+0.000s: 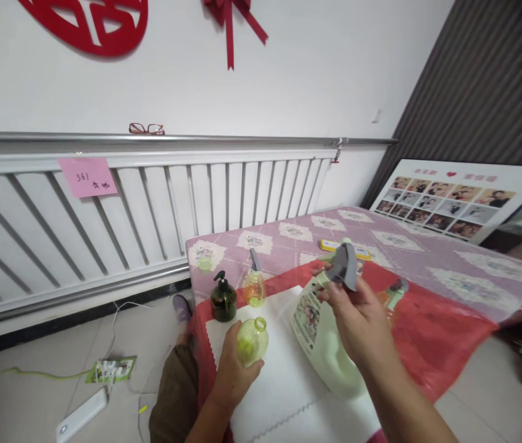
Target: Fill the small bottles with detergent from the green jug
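Left hand [232, 369] sits closest to the lens, fingers wrapped round the lower half of a small yellow-green bottle [252, 340]. The bottle is held just above the white foam mat [279, 381], neck uncapped and tipped slightly toward the wall. Right hand [357, 317] is raised a little higher and to the right, thumb and fingers pinched on a grey trigger sprayer head [345, 266], whose pale green collar points down-left. The two hands are apart; sprayer and open bottle are not touching.

Directly beneath the right hand is a large white jug [330, 357], leaning on its side on the mat, label facing left. It fills the space between the hands and the red cloth [431, 338].

Behind the left hand, at the far edge of the mat, stand a dark pump bottle [223, 300] and, just beside it, a yellow spray bottle [254, 287] with its grey sprayer fitted. A small green cap [204, 263] lies farther back on the purple tablecloth [464, 271]. Partly hidden past the right hand are another bottle with a green trigger [396, 295] and a flat yellow item [332, 245].

Beyond the table: a white radiator [150, 203] with a pink note [87, 176], and glasses [146, 128] on the pipe above. A photo board [455, 197] leans at right. On the floor lie a power strip [112, 370] and a white slab-shaped device [80, 417].
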A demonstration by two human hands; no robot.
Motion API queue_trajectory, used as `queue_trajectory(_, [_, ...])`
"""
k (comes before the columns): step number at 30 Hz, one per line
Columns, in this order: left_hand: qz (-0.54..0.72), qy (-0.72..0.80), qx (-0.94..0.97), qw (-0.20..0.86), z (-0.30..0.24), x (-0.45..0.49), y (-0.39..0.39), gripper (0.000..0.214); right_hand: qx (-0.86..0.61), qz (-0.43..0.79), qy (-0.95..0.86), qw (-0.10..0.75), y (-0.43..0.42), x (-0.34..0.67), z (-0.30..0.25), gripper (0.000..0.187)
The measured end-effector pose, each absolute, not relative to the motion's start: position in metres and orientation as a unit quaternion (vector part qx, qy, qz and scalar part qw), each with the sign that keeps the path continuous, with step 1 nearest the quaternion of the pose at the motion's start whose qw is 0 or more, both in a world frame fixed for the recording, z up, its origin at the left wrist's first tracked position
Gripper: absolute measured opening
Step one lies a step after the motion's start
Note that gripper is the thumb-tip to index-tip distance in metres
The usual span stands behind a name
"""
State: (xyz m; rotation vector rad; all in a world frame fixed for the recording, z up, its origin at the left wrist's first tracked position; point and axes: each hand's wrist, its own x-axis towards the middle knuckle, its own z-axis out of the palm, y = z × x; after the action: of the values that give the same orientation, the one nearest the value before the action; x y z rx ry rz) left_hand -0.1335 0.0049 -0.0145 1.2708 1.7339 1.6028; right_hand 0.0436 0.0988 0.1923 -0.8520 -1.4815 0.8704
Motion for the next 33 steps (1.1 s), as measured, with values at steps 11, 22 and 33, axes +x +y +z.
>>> queue_trajectory(11, [0.592, 0.617, 0.452, 0.254, -0.015, -0.133, 0.006, 0.085, -0.331, 0.376, -0.702, 0.506, 0.100, 0.014, 0.173, 0.025])
queue_trajectory(22, [0.581, 0.624, 0.449, 0.269, -0.011, -0.132, 0.005, 0.087, -0.305, 0.507, -0.739, 0.322, 0.104, 0.000, 0.137, 0.029])
queue_trajectory(33, [0.570, 0.623, 0.457, 0.279, -0.005, -0.132, 0.004, 0.086, -0.284, 0.547, -0.732, 0.290, 0.104, 0.001, 0.122, 0.036])
